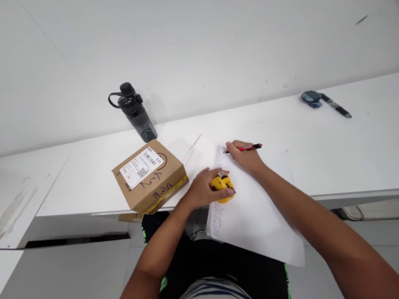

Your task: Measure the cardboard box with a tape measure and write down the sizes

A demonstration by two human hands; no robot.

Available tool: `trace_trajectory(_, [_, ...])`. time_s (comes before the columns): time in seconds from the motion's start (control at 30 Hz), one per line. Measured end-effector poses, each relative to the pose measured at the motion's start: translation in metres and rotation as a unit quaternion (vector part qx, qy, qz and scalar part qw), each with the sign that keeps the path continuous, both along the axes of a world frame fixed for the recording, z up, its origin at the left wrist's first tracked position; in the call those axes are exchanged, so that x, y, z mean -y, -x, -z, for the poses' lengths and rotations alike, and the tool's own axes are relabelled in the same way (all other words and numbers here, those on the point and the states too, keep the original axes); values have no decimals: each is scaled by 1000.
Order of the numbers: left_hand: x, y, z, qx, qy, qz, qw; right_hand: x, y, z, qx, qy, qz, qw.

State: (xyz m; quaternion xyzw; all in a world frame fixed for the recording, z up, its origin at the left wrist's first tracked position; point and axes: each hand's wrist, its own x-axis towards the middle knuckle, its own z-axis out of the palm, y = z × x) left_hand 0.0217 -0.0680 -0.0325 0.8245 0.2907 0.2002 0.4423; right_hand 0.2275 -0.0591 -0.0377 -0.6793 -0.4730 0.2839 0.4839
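Note:
My left hand [205, 187] is wrapped round a yellow tape measure [224, 183], which rests on the left part of a stack of white paper sheets [252, 215]. My right hand [245, 155] grips a red and black pen [251, 148] at the top of the paper, its tip end pointing left. Small handwriting runs along the left margin of the sheets. The lower part of the paper hangs over the table's front edge. Left of my left hand sits a brown cardboard box [171, 169] with a white shipping label and black marker writing.
A dark water bottle [137, 113] stands behind the box, near the wall. At the back right of the white table [356, 152] lie a dark blue-green round object [311, 98] and a black marker-like stick [336, 105].

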Motion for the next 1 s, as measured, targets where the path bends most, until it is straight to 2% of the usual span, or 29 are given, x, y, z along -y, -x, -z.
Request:
trace_trajectory(0.43, [1, 0, -2, -4, 14, 3, 1000, -2, -2, 4, 2, -2, -8, 1000])
trace_trajectory(0.6, [1, -1, -3, 6, 14, 3, 1000, -1, -1, 3, -3, -4, 33, 999])
trace_trajectory(0.8, [2, -1, -5, 8, 18, 5, 1000, -2, -1, 3, 2, 1, 5, 1000])
trace_trajectory(1.0, [1, -1, -3, 3, 19, 2, 1000, -3, -3, 3, 9, -1, 19, 1000])
